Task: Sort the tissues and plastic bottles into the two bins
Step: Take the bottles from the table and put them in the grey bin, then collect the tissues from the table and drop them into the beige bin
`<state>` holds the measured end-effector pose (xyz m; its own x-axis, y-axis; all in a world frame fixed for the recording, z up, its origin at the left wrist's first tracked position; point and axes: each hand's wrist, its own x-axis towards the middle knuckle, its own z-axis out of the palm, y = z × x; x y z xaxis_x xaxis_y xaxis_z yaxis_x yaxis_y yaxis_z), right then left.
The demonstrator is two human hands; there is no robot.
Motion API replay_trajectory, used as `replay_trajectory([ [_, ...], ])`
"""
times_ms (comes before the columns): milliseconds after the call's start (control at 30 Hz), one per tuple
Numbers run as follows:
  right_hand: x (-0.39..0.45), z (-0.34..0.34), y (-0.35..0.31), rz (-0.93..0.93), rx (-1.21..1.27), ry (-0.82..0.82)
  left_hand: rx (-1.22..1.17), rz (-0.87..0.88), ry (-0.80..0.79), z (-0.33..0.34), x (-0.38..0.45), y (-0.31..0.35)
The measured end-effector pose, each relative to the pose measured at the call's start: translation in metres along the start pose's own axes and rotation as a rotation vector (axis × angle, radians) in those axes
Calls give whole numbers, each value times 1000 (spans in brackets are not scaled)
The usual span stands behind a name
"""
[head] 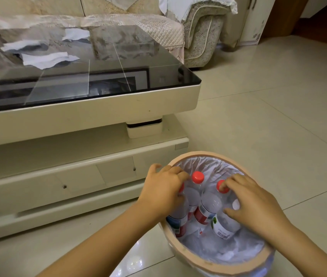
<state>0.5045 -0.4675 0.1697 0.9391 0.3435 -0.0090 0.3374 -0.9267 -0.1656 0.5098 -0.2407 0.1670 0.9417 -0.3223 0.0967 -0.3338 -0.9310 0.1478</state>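
Reaching into bin: a person's two bare hands work over a round pink bin point(216, 265) standing on the tiled floor point(278, 116) beside a low cream coffee table.
Left hand point(163, 189): spread over the left side of the bin, palm down, resting on the red-capped top of a bottle at the near-left wall; whether the grip is clamped on that bottle cannot be told, since the palm hides the neck.
Right hand point(252, 204): over the right side of the bin, its fingertips point(225, 184) touching the red cap of the right bottle point(208, 206); fingers curved and apart, thumb lying across a clear bottle with a white and green label point(223, 222); grip loose, not seen closed around anything.
Bottles: several clear plastic bottles stand tilted inside the bin; the middle bottle point(195, 188) shows its red cap free between the two hands.
Bin lining: a thin white plastic bag point(208, 162) is folded over the rim, with crumpled white material at the bottom.
Tissues: three white tissues point(46, 58) lie loose on the dark glass tabletop point(98, 76), well apart from both hands and the bin.
Background: a quilted beige sofa point(198, 37) stands behind the table.
Second bin: not in view.
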Motion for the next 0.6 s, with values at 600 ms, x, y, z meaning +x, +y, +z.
replay_trajectory([
  [600, 52, -78, -136, -435, 192, 254, 45, -178, 97, -150, -81, -115],
])
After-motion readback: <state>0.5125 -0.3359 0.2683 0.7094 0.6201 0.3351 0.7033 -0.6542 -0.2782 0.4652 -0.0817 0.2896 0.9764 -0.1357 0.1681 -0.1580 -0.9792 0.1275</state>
